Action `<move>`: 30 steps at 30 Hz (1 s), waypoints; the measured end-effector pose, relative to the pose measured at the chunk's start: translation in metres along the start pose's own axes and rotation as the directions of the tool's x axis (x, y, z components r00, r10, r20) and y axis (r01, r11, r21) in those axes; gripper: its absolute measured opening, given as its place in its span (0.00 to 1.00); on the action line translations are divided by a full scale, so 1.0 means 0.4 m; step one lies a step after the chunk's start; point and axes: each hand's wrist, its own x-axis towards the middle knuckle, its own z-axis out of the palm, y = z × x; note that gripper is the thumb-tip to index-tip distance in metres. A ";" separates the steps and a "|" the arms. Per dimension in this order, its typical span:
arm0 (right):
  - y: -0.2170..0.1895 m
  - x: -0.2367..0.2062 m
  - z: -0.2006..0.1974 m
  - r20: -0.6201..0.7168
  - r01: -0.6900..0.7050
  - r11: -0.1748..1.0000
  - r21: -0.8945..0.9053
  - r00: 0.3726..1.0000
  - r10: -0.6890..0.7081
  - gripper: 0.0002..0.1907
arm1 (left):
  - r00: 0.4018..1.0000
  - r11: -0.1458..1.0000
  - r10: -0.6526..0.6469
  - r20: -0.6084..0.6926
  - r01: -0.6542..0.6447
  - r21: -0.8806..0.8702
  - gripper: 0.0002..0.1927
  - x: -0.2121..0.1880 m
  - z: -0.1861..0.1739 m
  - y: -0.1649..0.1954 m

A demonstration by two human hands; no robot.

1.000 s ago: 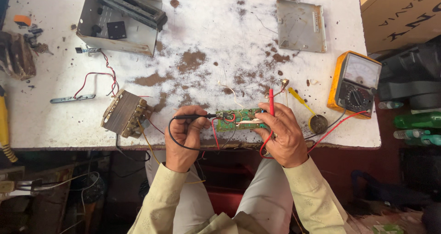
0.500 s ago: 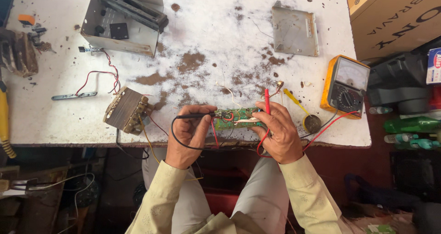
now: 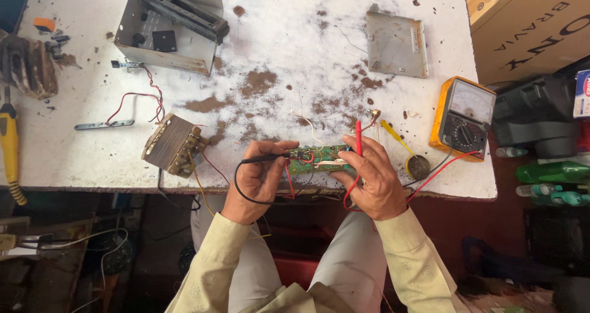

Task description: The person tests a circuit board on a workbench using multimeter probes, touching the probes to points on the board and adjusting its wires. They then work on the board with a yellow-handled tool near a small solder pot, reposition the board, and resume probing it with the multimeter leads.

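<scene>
A small green circuit board (image 3: 319, 159) lies at the front edge of the worn white table (image 3: 295, 61), held between both hands. My left hand (image 3: 258, 181) pinches a black test probe (image 3: 264, 159) whose tip touches the board's left end. My right hand (image 3: 372, 181) grips a red test probe (image 3: 358, 138) upright over the board's right end. Red and black leads run from the probes to a yellow analogue multimeter (image 3: 462, 119) at the right.
A brown transformer (image 3: 174, 144) with wires sits left of the board. A grey metal chassis (image 3: 172, 24) stands at the back left, a flat metal plate (image 3: 396, 43) at the back right. A cardboard box (image 3: 528, 27) and bottles (image 3: 553, 181) are at the right.
Both hands keep the probes on the board; only the view has shifted slightly, with the table and multimeter sliding left in the frame.
</scene>
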 end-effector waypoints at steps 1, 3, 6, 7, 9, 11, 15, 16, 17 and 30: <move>-0.002 0.000 -0.004 -0.001 0.017 1.000 0.003 1.000 -0.017 0.28 | 1.000 1.000 0.005 0.001 -0.005 0.005 0.04 -0.001 -0.001 0.000; -0.007 0.001 -0.012 -0.030 0.050 0.999 -0.004 0.998 -0.050 0.28 | 1.000 0.999 0.017 -0.002 -0.017 0.037 0.05 -0.002 -0.001 -0.002; -0.020 -0.004 -0.028 -0.115 0.042 0.999 -0.012 0.992 -0.043 0.22 | 0.999 0.999 0.035 -0.007 -0.035 0.027 0.05 -0.002 0.000 -0.008; -0.027 -0.008 -0.035 -0.147 0.001 1.000 -0.001 0.989 -0.001 0.18 | 0.999 0.999 0.042 -0.007 -0.042 0.014 0.05 -0.001 0.000 -0.010; -0.043 -0.018 -0.045 -0.193 -0.120 0.983 0.136 0.970 0.145 0.15 | 0.999 0.999 0.038 -0.007 -0.038 0.002 0.05 0.000 0.001 -0.013; -0.058 -0.026 -0.057 -0.179 -0.264 0.887 0.380 0.919 0.350 0.17 | 0.999 0.999 0.039 -0.006 -0.039 -0.004 0.05 0.001 0.003 -0.014; -0.066 -0.013 -0.055 -0.072 -0.214 0.722 0.658 0.936 0.344 0.11 | 0.999 0.999 0.039 -0.006 -0.039 -0.011 0.06 0.002 0.006 -0.010; -0.065 -0.006 -0.053 -0.031 -0.239 0.745 0.623 0.944 0.329 0.10 | 0.999 0.999 0.036 -0.006 -0.036 -0.017 0.06 0.001 0.007 -0.008; -0.064 -0.001 -0.051 0.010 -0.261 0.768 0.585 0.949 0.314 0.08 | 0.999 0.999 0.040 -0.007 -0.040 -0.016 0.06 0.001 0.008 -0.006; -0.055 0.043 -0.025 0.059 -0.278 0.866 0.416 0.958 0.279 0.06 | 0.999 0.999 0.031 -0.024 -0.032 -0.028 0.06 -0.006 0.012 -0.004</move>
